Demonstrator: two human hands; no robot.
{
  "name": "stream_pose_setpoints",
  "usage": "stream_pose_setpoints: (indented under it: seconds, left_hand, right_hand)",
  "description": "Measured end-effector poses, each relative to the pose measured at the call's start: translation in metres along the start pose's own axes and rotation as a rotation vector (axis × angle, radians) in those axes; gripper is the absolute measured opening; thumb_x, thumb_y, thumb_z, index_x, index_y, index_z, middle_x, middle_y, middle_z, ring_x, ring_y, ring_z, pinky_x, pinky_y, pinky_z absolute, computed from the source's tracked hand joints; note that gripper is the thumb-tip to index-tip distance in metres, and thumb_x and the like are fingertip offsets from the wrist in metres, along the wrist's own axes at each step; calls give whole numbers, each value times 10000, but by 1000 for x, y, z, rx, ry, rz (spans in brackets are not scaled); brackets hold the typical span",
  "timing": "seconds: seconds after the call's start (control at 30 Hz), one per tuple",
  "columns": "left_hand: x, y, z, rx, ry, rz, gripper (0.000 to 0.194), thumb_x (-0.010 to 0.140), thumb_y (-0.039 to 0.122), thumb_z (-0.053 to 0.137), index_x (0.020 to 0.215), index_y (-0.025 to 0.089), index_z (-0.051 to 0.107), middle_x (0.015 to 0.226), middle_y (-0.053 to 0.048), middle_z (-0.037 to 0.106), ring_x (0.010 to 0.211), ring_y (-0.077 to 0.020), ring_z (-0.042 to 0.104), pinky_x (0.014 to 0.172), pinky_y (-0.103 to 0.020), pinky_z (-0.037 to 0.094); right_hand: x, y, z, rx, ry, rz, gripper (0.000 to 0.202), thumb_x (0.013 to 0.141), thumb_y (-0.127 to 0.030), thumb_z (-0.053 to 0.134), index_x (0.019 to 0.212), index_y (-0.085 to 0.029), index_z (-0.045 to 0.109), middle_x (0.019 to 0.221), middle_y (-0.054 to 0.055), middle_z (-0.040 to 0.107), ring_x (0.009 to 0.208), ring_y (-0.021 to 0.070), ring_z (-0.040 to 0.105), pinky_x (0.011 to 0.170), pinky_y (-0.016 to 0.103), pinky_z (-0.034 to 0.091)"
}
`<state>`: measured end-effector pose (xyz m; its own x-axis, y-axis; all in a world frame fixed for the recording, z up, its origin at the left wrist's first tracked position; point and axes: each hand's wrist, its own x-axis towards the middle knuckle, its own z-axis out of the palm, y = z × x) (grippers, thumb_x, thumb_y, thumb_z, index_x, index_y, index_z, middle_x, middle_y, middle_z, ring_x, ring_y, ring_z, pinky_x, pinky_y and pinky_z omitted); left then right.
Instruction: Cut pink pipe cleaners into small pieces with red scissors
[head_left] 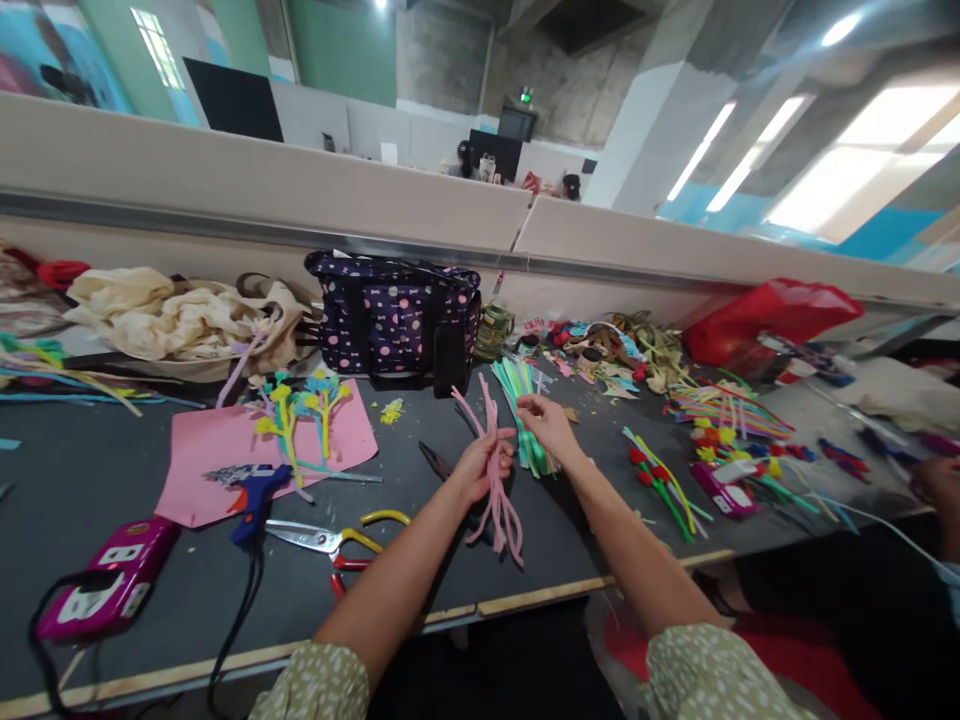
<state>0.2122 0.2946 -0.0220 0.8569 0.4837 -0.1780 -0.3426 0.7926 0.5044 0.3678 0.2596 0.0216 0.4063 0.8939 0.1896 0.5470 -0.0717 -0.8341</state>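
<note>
My left hand [484,468] is closed around a bundle of pink pipe cleaners [496,500]. Their straight ends fan out above the fist, and looped, bent ends hang below it. My right hand [549,425] is a little to the right, its fingers curled together in a pinch; anything between them is too small to make out. Just behind it lies a bundle of green and white pipe cleaners [517,385], partly covered by that hand. Dark-handled pliers [435,460] rest on the table by my left hand. Scissors [322,538] with yellow and red handles lie near my left forearm.
A blue glue gun [259,500] and yellow-and-blue pipe-cleaner flowers [285,420] lie on pink paper [195,450]. A magenta box [112,580] sits front left. Behind stand a patterned bag [397,320] and a phone [450,360]. Red flowers [652,475] lie right; another person's hand [937,482] shows at far right.
</note>
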Motion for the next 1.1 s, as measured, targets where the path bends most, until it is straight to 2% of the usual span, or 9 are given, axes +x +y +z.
stream_pose_setpoints:
  seconds: [0.07, 0.13, 0.27, 0.43, 0.53, 0.63, 0.83, 0.97, 1.1]
  left_hand:
    - [-1, 1, 1, 14, 31, 13, 298, 838, 347, 644, 1015, 112, 596, 598, 37, 488, 381, -32, 377, 350, -139, 254]
    - [-1, 1, 1, 25, 52, 24, 280, 820, 314, 662, 1001, 110, 599, 587, 49, 459, 376, -23, 334, 350, -137, 216]
    - [-1, 2, 1, 26, 76, 50, 282, 788, 296, 683, 978, 104, 601, 586, 50, 452, 391, -27, 338, 359, -143, 217]
    - [1, 1, -3, 19, 69, 64, 305, 759, 296, 704, 975, 104, 607, 595, 44, 469, 405, -32, 350, 367, -149, 226]
    - [2, 1, -3, 9, 73, 68, 296, 751, 290, 708, 964, 106, 614, 602, 40, 476, 413, -33, 354, 375, -152, 235]
    - [2, 2, -3, 1, 73, 80, 292, 749, 280, 707, 966, 106, 620, 602, 38, 473, 422, -35, 357, 382, -151, 237]
    - [1, 5, -4, 7, 74, 94, 303, 737, 283, 714, 967, 104, 629, 611, 33, 480, 434, -38, 366, 387, -156, 240]
    - [0, 7, -2, 18, 103, 102, 288, 742, 289, 714, 951, 110, 629, 608, 33, 481, 431, -34, 355, 389, -154, 234]
    - [-1, 7, -2, 17, 101, 94, 277, 745, 284, 707, 948, 114, 627, 604, 34, 481, 428, -36, 360, 385, -151, 234]
  right_hand:
    - [-5, 10, 2, -349, 88, -58, 332, 803, -320, 567, 1088, -160, 625, 1099, 124, 641, 1045, 254, 597, 892, 407, 484]
    - [-13, 16, 7, -625, 91, -33, 425, 818, -320, 579, 1207, -150, 578, 1256, 173, 558, 1153, 288, 534, 936, 417, 447]
    - [-24, 25, 21, -909, 9, 115, 572, 839, -361, 594, 1362, -175, 453, 1425, 210, 389, 1185, 322, 508, 902, 412, 447]
    - [-20, 35, 14, -991, 60, 146, 481, 901, -186, 429, 1380, -148, 444, 1394, 209, 436, 1183, 297, 502, 905, 372, 437]
    - [-16, 40, 5, -1031, 118, 142, 487, 887, -147, 420, 1372, -151, 466, 1392, 208, 442, 1195, 305, 482, 910, 375, 432]
    - [-17, 43, 3, -1062, 117, 140, 487, 885, -151, 434, 1370, -163, 479, 1398, 201, 440, 1189, 308, 481, 910, 373, 432]
    - [-17, 42, 10, -1041, 66, 211, 520, 906, -348, 503, 1405, -218, 441, 1389, 192, 442, 1133, 304, 530, 886, 370, 437]
    - [-13, 36, 6, -963, 43, 224, 508, 897, -215, 467, 1404, -230, 441, 1185, 142, 591, 1016, 243, 583, 832, 305, 443]
    - [-13, 34, -2, -878, 150, 142, 516, 861, -154, 444, 1372, -210, 483, 1150, 120, 609, 1025, 234, 561, 847, 286, 439]
